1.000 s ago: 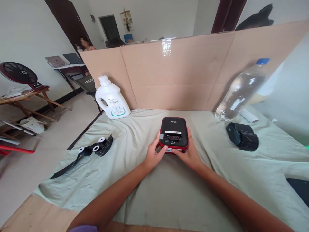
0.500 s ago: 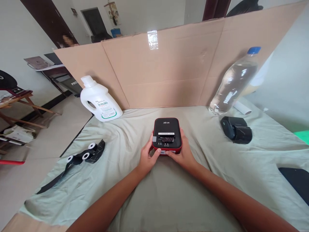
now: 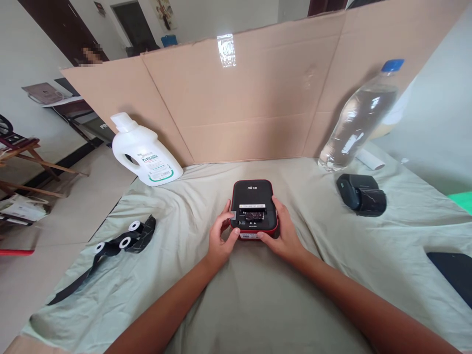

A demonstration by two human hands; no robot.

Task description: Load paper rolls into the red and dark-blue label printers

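A small black label printer with a red base (image 3: 253, 204) sits on the pale green cloth (image 3: 258, 305) in the middle of the table. My left hand (image 3: 219, 238) grips its left side, thumb at the front corner and fingers curled up the side. On the other side my right hand (image 3: 282, 231) clasps the right edge, thumb resting on the front face. Both hands are closed around the printer.
A white detergent jug (image 3: 143, 152) stands back left, a clear water bottle with a blue cap (image 3: 356, 123) back right. A black device (image 3: 361, 195) lies right, black ribbon rolls (image 3: 123, 241) lie left. A cardboard screen (image 3: 236, 93) walls the back. A dark object (image 3: 455, 270) sits at the right edge.
The camera has dipped and shifted, so everything sits a little lower and more to the left. My left fingers have crept up the printer's side. The printer stays in place.
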